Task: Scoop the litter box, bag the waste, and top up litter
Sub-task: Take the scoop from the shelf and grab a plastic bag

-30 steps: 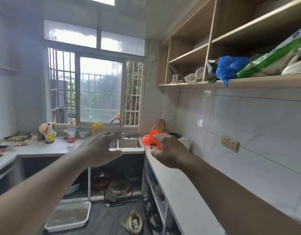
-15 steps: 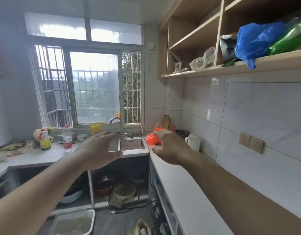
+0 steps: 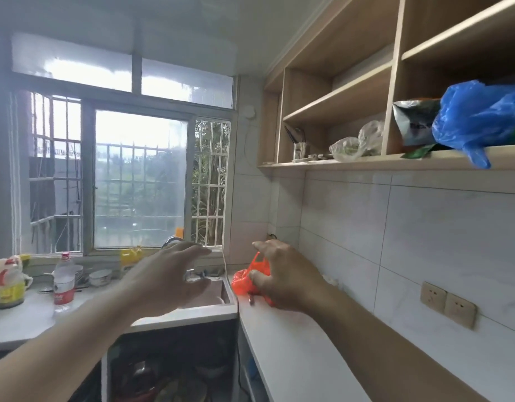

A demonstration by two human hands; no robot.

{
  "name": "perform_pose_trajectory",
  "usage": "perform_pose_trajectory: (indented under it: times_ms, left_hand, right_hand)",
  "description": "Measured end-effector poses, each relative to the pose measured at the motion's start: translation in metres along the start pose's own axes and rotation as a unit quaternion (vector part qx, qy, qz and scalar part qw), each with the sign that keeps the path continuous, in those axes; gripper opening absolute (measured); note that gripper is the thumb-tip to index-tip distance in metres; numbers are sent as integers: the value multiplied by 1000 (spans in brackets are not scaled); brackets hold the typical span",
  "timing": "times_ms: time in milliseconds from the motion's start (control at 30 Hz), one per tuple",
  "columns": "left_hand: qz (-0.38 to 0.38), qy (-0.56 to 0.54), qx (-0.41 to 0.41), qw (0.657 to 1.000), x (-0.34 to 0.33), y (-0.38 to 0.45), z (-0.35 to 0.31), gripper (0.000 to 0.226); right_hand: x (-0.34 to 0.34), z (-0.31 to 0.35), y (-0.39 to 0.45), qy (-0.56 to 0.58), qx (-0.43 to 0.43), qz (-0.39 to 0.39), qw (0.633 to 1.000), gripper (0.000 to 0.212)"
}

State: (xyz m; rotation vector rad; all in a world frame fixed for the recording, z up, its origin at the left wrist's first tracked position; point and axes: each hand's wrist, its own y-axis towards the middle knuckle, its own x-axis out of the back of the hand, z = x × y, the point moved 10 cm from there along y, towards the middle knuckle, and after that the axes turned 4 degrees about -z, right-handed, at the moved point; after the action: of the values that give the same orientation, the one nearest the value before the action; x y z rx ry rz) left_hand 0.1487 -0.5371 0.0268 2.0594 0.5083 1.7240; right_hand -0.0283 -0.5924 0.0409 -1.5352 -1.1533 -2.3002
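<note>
A person reaches across a kitchen counter: the right hand closes its fingers on an orange plastic bag beside the sink, the left hand hovers spread and empty. Nearby — a red-labelled bottle, print unreadable, and a blue bag shelved overhead.

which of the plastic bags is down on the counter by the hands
The orange bag, touched by the right hand. The blue bag and the clear bag sit up on the shelf.
</note>
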Motion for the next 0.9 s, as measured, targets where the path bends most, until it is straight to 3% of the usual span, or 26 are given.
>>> perform_pose_trajectory:
  times_ms: [367, 900]
  left_hand:
    - [-25, -75, -108, 991, -40, 153, 74, 66]
    - [-30, -99, -184, 977, -151, 337, 51, 61]
  right_hand:
    - [-41, -37, 134, -67, -72, -39, 994, 65]
    - [-80, -182, 260, -78, -124, -70, 987, 63]
